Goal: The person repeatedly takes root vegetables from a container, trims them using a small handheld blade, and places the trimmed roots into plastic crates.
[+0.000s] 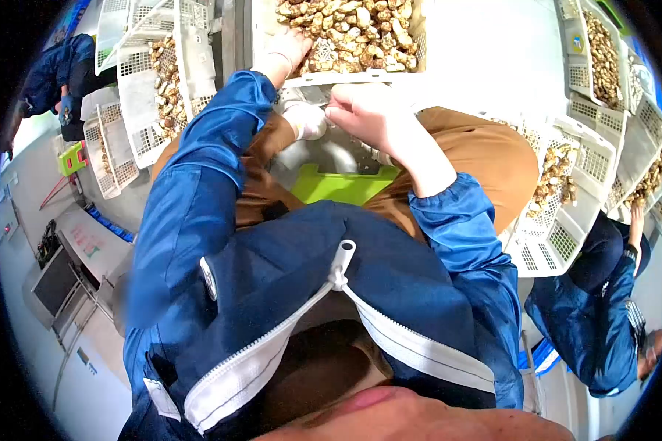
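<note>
Pieces (368, 37), knobbly, brown and cream, heaped in white crate (368, 77), right hand (364, 114) curled narrow, left hand (290, 53), grip unclear

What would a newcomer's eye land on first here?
Probably the heaped brown-and-white pieces in the white basket at the top, with the left hand at its near left corner. Then the bright green surface between the brown-trousered thighs. Similar pieces lie in baskets on both sides.

Food-sorting workroom, stacked white plastic crates (577, 198) of knobbly brown-and-cream produce (360, 33), co-workers in blue jackets (599, 331)
</note>
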The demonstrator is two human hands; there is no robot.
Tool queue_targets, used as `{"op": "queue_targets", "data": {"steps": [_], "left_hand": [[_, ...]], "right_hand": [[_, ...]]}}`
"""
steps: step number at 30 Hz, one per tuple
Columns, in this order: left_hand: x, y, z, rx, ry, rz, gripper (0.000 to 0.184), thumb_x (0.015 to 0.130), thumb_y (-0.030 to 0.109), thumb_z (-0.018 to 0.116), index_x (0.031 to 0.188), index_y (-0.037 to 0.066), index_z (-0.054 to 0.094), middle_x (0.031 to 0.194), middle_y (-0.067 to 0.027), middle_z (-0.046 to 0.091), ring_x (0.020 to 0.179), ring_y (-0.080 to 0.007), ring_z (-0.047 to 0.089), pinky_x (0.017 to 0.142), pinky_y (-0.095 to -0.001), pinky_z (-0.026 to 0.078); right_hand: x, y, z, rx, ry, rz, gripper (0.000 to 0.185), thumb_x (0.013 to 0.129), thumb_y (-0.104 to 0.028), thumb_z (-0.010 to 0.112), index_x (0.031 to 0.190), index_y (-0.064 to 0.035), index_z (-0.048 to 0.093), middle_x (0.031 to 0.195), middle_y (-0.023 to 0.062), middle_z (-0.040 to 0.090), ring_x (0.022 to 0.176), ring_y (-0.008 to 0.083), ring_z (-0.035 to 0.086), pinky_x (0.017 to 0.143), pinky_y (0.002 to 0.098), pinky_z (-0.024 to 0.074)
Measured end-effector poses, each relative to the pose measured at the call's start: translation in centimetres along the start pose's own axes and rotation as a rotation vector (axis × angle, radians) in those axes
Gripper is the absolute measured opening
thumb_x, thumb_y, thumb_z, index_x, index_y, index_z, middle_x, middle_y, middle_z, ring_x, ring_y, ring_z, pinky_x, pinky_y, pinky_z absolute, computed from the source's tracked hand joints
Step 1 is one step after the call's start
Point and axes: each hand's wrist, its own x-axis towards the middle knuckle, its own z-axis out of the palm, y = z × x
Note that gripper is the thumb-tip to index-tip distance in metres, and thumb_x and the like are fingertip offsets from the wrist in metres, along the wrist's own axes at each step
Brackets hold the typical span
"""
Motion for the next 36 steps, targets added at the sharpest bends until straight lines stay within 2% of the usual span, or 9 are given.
{"op": "queue_targets", "data": {"steps": [3, 9, 12, 14, 18, 19, 20, 29, 36], "left_hand": [[0.5, 0.0, 1.6, 0.108, -0.097, -0.003, 0.057, 0.081, 0.023, 0.067, 0.134, 0.009, 0.05, 0.125, -0.0092, 0.06, 0.123, -0.0254, 0.052, 0.104, -0.0407, 0.039], [-0.3, -0.7, 1.3, -0.044, 0.115, 0.029, 0.025, 0.08, 0.025, 0.066, 0.098, 0.008, 0.066, 0.114, -0.0101, 0.063, 0.106, -0.0271, 0.06, 0.091, -0.0435, 0.049], [-1.9, -2.6, -0.3, -0.498, 0.355, -0.093, 0.03, 0.083, 0.027, 0.068, 0.1, 0.003, 0.066, 0.1, -0.0106, 0.066, 0.09, -0.0264, 0.064, 0.079, -0.0397, 0.053], [-3.8, -3.2, -2.1, -1.383, 0.199, -0.248, 0.025, 0.092, 0.029, 0.064, 0.098, 0.005, 0.067, 0.071, 0.0002, 0.062, 0.066, -0.0141, 0.059, 0.069, -0.0281, 0.051], [-12.1, 1.7, -8.6, -2.643, 0.287, -0.134, 0.017, 0.094, 0.012, 0.061, 0.109, 0.003, 0.062, 0.083, -0.0048, 0.064, 0.07, -0.0117, 0.06, 0.065, -0.0216, 0.053], [-13.9, 3.8, -7.1, -2.099, 0.663, 0.146, 0.027, 0.096, 0.013, 0.058, 0.119, 0.001, 0.057, 0.091, -0.0075, 0.065, 0.077, -0.0132, 0.062, 0.07, -0.0239, 0.055], [-15.5, 4.5, -10.5, -2.769, 0.411, 0.062, 0.034, 0.097, 0.012, 0.056, 0.128, 0.0, 0.051, 0.094, -0.0083, 0.064, 0.078, -0.0135, 0.062, 0.073, -0.0235, 0.054], [-21.9, 8.6, -13.8, -2.279, 0.572, -0.29, 0.031, 0.099, 0.018, 0.057, 0.128, 0.004, 0.058, 0.087, -0.0036, 0.063, 0.068, -0.0071, 0.055, 0.058, -0.0195, 0.043], [-23.1, 10.0, -16.1, -1.939, 0.568, -0.189, 0.037, 0.098, 0.021, 0.06, 0.132, 0.007, 0.059, 0.071, 0.0097, 0.047, 0.055, 0.0003, 0.034, 0.049, -0.0168, 0.028]], "right_hand": [[-0.5, 0.4, -0.3, -0.037, 0.102, -0.057, 0.018, 0.088, -0.024, 0.061, 0.084, -0.006, 0.064, 0.072, 0.0131, 0.063, 0.068, 0.0304, 0.063, 0.063, 0.0383, 0.0495], [-1.0, 0.3, -1.3, -0.019, 0.005, 0.069, 0.02, 0.087, -0.024, 0.062, 0.085, -0.0048, 0.065, 0.073, 0.0139, 0.065, 0.068, 0.0303, 0.064, 0.061, 0.0375, 0.0495], [-1.1, -0.1, -1.7, 0.064, 0.09, 0.098, 0.022, 0.087, -0.026, 0.064, 0.086, -0.0041, 0.066, 0.069, 0.0121, 0.063, 0.065, 0.0243, 0.063, 0.06, 0.0359, 0.0485], [-1.1, -0.6, -2.1, 0.142, 0.158, 0.131, 0.025, 0.088, -0.028, 0.065, 0.087, -0.0034, 0.066, 0.066, 0.01, 0.061, 0.064, 0.0182, 0.061, 0.06, 0.034, 0.0478], [-0.8, -1.3, -1.1, 0.378, 0.359, -0.096, 0.017, 0.086, -0.02, 0.07, 0.088, -0.003, 0.067, 0.079, 0.0035, 0.063, 0.071, 0.0097, 0.057, 0.065, 0.026, 0.0484], [-1.2, -2.0, -1.2, 0.382, 0.31, -0.034, 0.012, 0.086, -0.014, 0.071, 0.087, -0.0027, 0.067, 0.091, 0.003, 0.064, 0.079, 0.0095, 0.06, 0.069, 0.0245, 0.0497], [-1.4, -2.6, -1.3, 0.424, 0.335, -0.082, 0.013, 0.085, -0.015, 0.071, 0.086, -0.0026, 0.067, 0.092, 0.0047, 0.065, 0.081, 0.0127, 0.061, 0.071, 0.0267, 0.0507], [-2.6, -3.9, -1.7, 0.616, 0.364, -0.178, 0.015, 0.087, -0.013, 0.069, 0.082, 0.0005, 0.064, 0.103, 0.0059, 0.067, 0.083, 0.0121, 0.062, 0.074, 0.026, 0.0508], [-2.9, -3.9, -1.7, 0.431, 0.364, -0.215, 0.015, 0.088, -0.016, 0.068, 0.085, -0.0013, 0.066, 0.104, 0.0073, 0.067, 0.089, 0.0133, 0.064, 0.075, 0.028, 0.052]]}}
